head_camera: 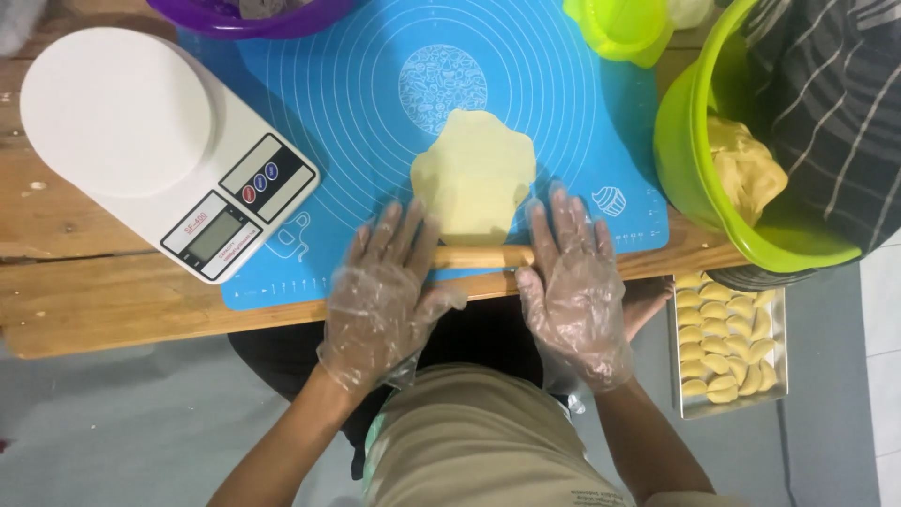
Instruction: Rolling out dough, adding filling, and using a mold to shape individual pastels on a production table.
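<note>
Both gloved hands, left hand [385, 296] and right hand [571, 282], press flat, fingers spread, on a rolling pin [481, 256] touching the dough [474, 176].

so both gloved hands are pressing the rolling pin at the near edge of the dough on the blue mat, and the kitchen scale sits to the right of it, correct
Not quite: the white kitchen scale sits to the left of the dough, not the right. The head view shows it. The rest holds: the gloved left hand and right hand lie flat on the wooden rolling pin at the dough's near edge on the blue mat.
</note>
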